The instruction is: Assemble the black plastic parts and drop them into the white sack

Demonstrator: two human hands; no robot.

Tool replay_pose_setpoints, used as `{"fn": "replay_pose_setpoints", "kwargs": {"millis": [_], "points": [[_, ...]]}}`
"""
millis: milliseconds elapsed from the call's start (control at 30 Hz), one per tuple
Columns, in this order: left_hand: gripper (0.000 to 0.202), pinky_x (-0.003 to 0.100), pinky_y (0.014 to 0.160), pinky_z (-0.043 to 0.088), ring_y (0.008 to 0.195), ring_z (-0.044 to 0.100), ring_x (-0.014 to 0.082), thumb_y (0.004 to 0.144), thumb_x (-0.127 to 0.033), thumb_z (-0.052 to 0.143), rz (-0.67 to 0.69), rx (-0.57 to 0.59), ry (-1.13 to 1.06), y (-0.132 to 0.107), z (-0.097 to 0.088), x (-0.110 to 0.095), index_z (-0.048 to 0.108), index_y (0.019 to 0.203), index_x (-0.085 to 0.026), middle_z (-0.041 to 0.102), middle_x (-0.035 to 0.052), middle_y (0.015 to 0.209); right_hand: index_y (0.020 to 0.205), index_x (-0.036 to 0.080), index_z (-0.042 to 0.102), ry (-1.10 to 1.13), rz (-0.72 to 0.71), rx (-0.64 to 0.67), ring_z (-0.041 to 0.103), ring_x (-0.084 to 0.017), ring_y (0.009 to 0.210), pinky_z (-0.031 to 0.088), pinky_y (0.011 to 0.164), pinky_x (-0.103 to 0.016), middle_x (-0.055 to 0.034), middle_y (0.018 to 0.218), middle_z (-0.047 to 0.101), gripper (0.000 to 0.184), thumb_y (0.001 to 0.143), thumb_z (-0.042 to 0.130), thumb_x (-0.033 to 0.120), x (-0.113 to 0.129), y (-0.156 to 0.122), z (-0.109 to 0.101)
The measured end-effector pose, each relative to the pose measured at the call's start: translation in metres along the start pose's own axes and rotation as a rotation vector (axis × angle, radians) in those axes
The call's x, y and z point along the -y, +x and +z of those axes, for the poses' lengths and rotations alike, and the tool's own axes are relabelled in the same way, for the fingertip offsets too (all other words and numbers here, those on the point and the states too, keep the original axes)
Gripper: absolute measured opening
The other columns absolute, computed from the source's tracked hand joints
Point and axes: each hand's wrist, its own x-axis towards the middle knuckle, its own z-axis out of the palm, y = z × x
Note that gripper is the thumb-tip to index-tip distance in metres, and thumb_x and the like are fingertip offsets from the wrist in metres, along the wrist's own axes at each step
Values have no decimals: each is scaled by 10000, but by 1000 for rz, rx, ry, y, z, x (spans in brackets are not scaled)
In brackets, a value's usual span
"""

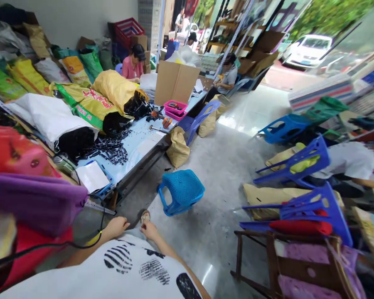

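Observation:
Both my hands hang low at the bottom middle, just above my white printed shirt [134,270]. My left hand [116,226] is curled loosely and I see nothing in it. My right hand [149,228] has its fingers bent down over my sandalled foot [145,216]; what it grips, if anything, is hidden. A blue plastic stool [181,191] stands on the grey floor just ahead of my hands. A black cable [50,245] runs past my left arm.
A long light-blue worktable [143,143] at left carries black small parts [112,150], a pink tray [175,108], a cardboard box [174,82] and sacks. Two people sit at its far end. Blue chairs [302,166] and a person in white are at right.

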Motion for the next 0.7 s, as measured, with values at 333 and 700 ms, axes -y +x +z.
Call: {"fn": "replay_pose_setpoints", "kwargs": {"millis": [333, 700], "points": [[350, 333, 797, 446, 927, 644, 260, 896, -387, 369, -227, 10, -57, 88, -42, -36, 638, 898, -162, 680, 143, 951, 769, 132, 604, -85, 241, 176, 591, -119, 708, 462, 690, -270, -7, 760, 630, 179, 838, 604, 297, -132, 129, -143], [290, 371, 781, 447, 959, 633, 288, 844, -463, 453, -127, 163, -23, 273, -68, -125, 660, 840, -260, 676, 115, 944, 1383, 129, 388, -173, 316, -9, 365, -285, 1294, 296, 1014, -425, -214, 1403, 390, 553, 839, 473, 192, -213, 228, -173]]}}
